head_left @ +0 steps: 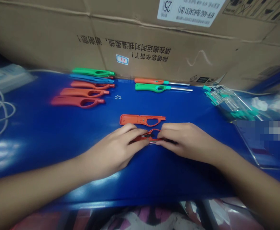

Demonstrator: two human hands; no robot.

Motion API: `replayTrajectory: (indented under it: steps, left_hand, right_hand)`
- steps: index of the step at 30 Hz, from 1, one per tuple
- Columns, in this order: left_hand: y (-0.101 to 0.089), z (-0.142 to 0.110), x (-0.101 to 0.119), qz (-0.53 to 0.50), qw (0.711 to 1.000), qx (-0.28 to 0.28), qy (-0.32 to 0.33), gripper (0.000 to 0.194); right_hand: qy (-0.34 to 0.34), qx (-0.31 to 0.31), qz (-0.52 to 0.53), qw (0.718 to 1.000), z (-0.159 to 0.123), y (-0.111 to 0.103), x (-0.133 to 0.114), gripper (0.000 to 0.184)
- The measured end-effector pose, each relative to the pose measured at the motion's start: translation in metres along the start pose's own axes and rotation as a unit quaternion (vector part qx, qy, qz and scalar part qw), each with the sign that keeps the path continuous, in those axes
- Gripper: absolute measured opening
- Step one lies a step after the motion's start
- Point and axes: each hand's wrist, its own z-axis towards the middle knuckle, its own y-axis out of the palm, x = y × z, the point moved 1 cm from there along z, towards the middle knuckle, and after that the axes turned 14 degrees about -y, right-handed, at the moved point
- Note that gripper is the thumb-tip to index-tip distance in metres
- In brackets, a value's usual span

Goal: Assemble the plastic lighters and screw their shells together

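Note:
Both hands grip one orange lighter shell half (154,131) over the middle of the blue table, its trigger loop facing away from me. My left hand (117,145) is closed round its handle end. My right hand (190,142) pinches the nozzle end between thumb and fingers. Dark and metallic parts show inside the shell between the hands; their details are too small to tell. Just beyond lies a second orange shell half (134,119), its hollow side up, touched by neither hand.
At the back left, several coloured lighter handles (82,92) lie near small metal pins (118,97). Two long-nosed lighters (151,87) rest before a large cardboard box (130,38). Metal tubes with teal ends (231,102) are piled right, near a flat device (257,147). White cable (1,118) coils left.

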Motion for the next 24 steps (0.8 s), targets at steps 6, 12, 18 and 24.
replayTrajectory:
  steps: [6,12,18,24]
  left_hand:
    - [0.0002,-0.0008,-0.0004,0.004,1.000,-0.005,0.002,0.042]
    - [0.0002,-0.0027,-0.0012,0.006,1.000,-0.020,-0.002,0.054]
    - [0.0006,-0.0035,-0.0017,-0.001,1.000,-0.017,0.001,0.057]
    - [-0.0002,-0.0019,-0.0006,-0.008,1.000,-0.008,0.004,0.051]
  right_hand:
    - [0.006,0.021,0.031,0.999,-0.0003,0.0008,-0.0004,0.019]
    - [0.022,0.037,0.067,0.997,0.0012,0.0023,0.0020,0.017]
    - [0.034,0.048,0.086,0.995,0.0022,0.0015,0.0023,0.017]
    - [0.044,0.043,0.066,0.996,0.0026,0.0016,-0.0013,0.016]
